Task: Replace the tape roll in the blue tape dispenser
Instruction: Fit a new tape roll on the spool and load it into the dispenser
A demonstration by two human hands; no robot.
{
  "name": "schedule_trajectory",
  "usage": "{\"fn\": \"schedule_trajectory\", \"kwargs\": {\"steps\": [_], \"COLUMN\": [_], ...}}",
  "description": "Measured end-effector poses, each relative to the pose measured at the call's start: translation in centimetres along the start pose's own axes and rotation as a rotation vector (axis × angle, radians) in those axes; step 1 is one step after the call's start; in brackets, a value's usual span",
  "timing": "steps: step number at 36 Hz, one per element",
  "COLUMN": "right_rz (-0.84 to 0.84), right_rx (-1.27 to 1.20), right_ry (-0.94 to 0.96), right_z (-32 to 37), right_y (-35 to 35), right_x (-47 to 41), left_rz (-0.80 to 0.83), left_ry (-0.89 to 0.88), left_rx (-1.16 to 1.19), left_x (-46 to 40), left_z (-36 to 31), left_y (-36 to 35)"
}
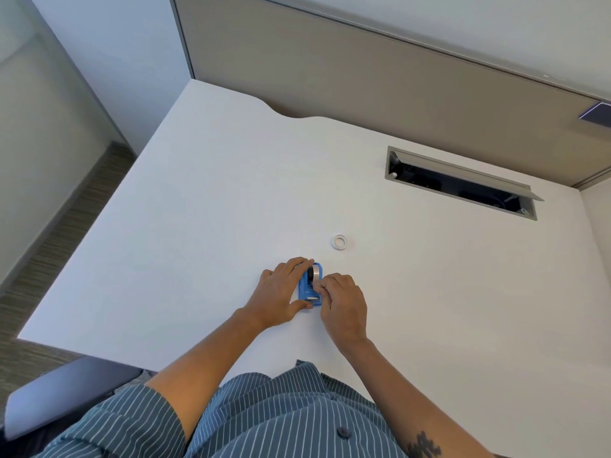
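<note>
The blue tape dispenser (305, 289) stands on the white desk (205, 200) in front of me, with a tape roll (315, 272) seated in its far end and a metal cutter at its near end. My left hand (281, 294) grips the dispenser's left side, fingers over the top and thumb at the near end. My right hand (342, 300) is at its right side, fingertips pinched close to the middle of the dispenser, apparently on the tape's end. A small white ring, a bare tape core (340, 242), lies flat on the desk a little beyond the dispenser.
An open cable hatch (461, 183) is sunk into the desk at the back right. A beige partition (363, 74) runs along the desk's far edge. The desk's left edge drops to carpet, and a chair part shows at the lower left.
</note>
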State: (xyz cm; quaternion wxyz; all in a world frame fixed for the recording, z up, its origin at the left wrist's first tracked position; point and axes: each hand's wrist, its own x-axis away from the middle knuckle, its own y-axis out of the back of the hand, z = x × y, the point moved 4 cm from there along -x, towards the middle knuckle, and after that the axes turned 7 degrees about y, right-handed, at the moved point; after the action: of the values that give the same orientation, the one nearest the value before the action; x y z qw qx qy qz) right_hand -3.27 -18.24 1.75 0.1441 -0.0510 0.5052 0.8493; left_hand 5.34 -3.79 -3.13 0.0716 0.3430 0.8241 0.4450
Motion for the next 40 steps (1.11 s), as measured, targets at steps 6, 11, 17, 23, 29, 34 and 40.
{"fn": "schedule_trajectory", "kwargs": {"steps": [6, 11, 17, 23, 29, 34, 40], "right_rz": [0.004, -0.014, -0.058, -0.08, -0.107, -0.116, -0.137], "right_rx": [0.02, 0.033, 0.042, 0.04, 0.049, 0.058, 0.079], "right_ry": [0.018, 0.042, 0.057, 0.048, 0.06, 0.071, 0.095], "right_z": [0.2, 0.6, 0.6, 0.6, 0.7, 0.8, 0.6], "right_y": [0.1, 0.4, 0.7, 0.7, 0.6, 0.4, 0.2], "right_x": [0.3, 0.9, 1.4, 2.0, 2.4, 3.1, 3.9], "left_rz": [-0.007, -0.014, -0.017, -0.019, -0.022, -0.024, -0.018], "left_ry": [-0.008, -0.012, -0.019, -0.033, -0.04, -0.042, -0.046], "left_rx": [-0.011, -0.017, -0.027, -0.055, -0.071, -0.078, -0.074], "left_x": [0.0, -0.1, 0.0, -0.2, -0.2, -0.3, -0.3], "left_z": [0.0, 0.0, 0.1, 0.1, 0.1, 0.2, 0.2], "left_y": [-0.1, -0.1, 0.0, 0.1, 0.2, 0.3, 0.3]}}
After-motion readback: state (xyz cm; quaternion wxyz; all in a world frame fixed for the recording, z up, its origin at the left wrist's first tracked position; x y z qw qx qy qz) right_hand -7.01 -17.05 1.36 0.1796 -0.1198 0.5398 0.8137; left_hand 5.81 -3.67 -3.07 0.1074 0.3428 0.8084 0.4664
